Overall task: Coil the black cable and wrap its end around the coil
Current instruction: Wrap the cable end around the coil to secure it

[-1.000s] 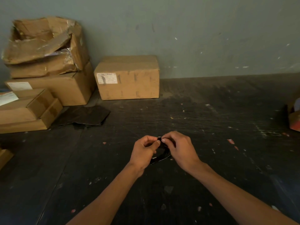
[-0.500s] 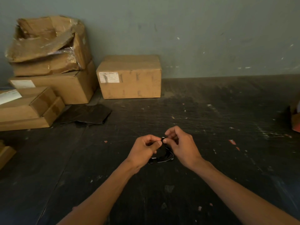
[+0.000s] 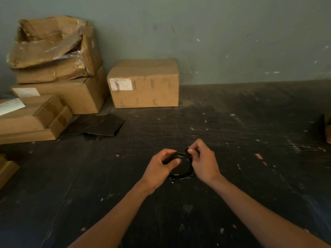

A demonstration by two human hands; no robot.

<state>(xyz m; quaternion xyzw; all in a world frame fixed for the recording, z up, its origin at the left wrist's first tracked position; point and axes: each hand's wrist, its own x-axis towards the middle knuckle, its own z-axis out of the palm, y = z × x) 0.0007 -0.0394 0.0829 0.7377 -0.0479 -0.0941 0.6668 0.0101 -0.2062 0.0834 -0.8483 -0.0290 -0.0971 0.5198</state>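
Black cable (image 3: 180,173) coil sits between hands, left (image 3: 162,166) gripping it (right (image 3: 203,161) pinching its end).

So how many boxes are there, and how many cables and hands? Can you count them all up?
Cardboard boxes, whole ones: 5, namely crushed box, box under it, labelled box, two flat boxes
Black cables: 1, the coil
Hands: 2, left hand and right hand, both gripping the coil
Total: 8
Bits at the picture's edges are too cut off to count.
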